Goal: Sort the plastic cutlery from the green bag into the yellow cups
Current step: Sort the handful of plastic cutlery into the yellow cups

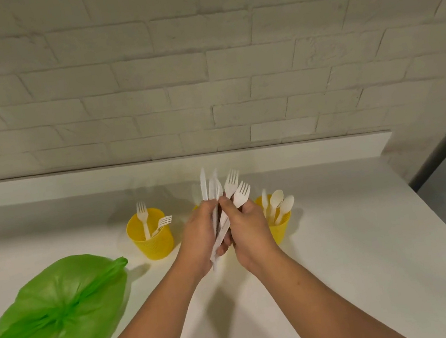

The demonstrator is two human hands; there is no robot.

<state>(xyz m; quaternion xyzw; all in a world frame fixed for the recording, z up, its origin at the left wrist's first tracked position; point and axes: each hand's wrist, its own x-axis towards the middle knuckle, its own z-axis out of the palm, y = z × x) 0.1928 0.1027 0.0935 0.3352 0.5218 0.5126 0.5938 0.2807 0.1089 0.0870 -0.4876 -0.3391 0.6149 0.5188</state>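
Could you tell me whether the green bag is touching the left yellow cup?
Apart: the head view shows bare table between the green bag and the left yellow cup.

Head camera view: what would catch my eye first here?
Two hands, left hand and right hand, meet mid-table around a fan of white plastic knives and forks. A crumpled green bag lies near left; behind stand a yellow cup of forks and a yellow cup of spoons.

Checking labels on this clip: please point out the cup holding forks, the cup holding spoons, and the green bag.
Cup holding forks [153, 244]: head view, on its yellow front wall.
Cup holding spoons [281, 231]: head view, on its yellow wall right of the hands.
Green bag [58, 320]: head view, on its gathered middle.
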